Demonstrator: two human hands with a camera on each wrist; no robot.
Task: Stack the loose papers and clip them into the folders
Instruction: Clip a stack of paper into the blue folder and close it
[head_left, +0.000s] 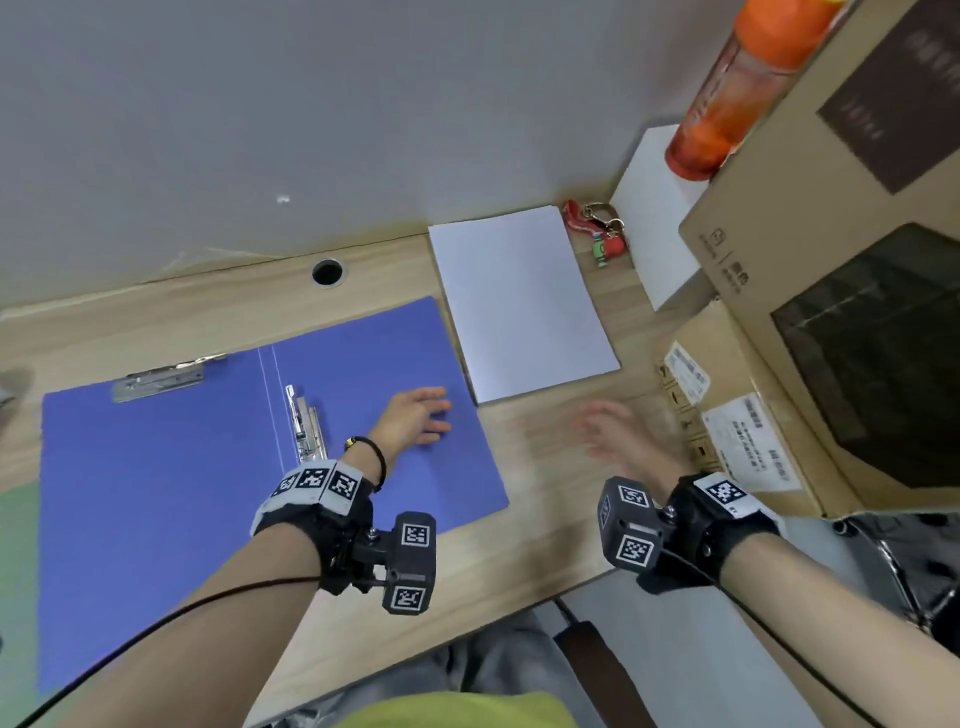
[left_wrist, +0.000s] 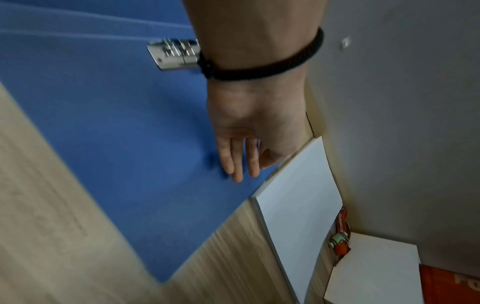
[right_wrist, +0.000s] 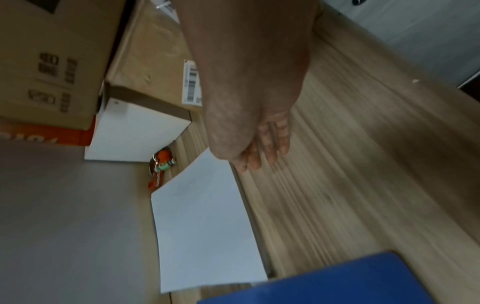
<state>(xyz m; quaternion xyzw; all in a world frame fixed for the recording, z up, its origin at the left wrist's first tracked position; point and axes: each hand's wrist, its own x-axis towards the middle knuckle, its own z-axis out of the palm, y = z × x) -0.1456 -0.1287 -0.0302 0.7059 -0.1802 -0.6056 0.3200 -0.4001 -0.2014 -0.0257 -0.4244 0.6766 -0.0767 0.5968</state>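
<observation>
Matte blue folder (head_left: 208, 467), flat white paper stack (head_left: 522, 301), wood-grain desk (head_left: 545, 519)

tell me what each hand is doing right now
Left hand: open, fingers flat on the blue folder.
Right hand: open, holding nothing, blurred above the desk.

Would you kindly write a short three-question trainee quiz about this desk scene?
1. True or false: the left hand rests on the open blue folder.
2. Where does the stack of white paper lie: A inside the folder, B on the wooden desk beside the folder, C on the cardboard box?
3. Fill in: the right hand holds ____.

Key: 1 true; 2 B; 3 nothing.
</observation>
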